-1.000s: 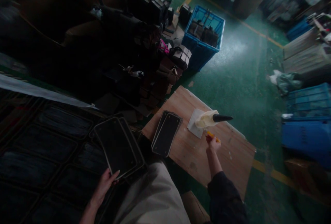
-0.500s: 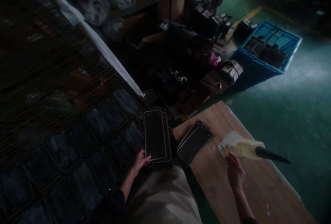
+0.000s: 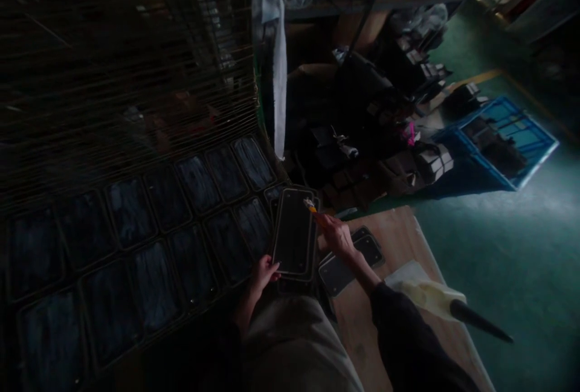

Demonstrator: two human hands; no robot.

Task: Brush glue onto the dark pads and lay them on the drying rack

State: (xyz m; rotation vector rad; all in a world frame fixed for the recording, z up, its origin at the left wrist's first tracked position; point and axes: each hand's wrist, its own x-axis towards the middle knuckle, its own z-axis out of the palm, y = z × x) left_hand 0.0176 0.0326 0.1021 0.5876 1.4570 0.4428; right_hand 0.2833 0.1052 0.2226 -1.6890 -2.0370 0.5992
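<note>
My left hand (image 3: 264, 275) is closed on the lower left corner of a dark rectangular panel (image 3: 292, 235) with a pale rim and small corner holes. A second such panel shows beneath it. In my right hand (image 3: 336, 235) is a small brush (image 3: 310, 205) with an orange handle, its whitish tip over the upper part of the held panel. Whether the tip touches the surface is hard to tell. Under my right forearm, a couple of similar panels (image 3: 338, 274) lie on the wooden board (image 3: 399, 226), partly hidden by the arm.
Rows of dark panels with whitish streaks (image 3: 154, 283) lie to the left before a wire grid (image 3: 136, 78). On the board's right rests a cream bag (image 3: 423, 295) with a dark pointed end. Bundled boxes (image 3: 435, 165) and a blue crate (image 3: 489, 180) stand beyond.
My right hand has moved left with the brush, from beside the cream bag to above the held panel. My left hand still grips the panel. The view has turned left.
</note>
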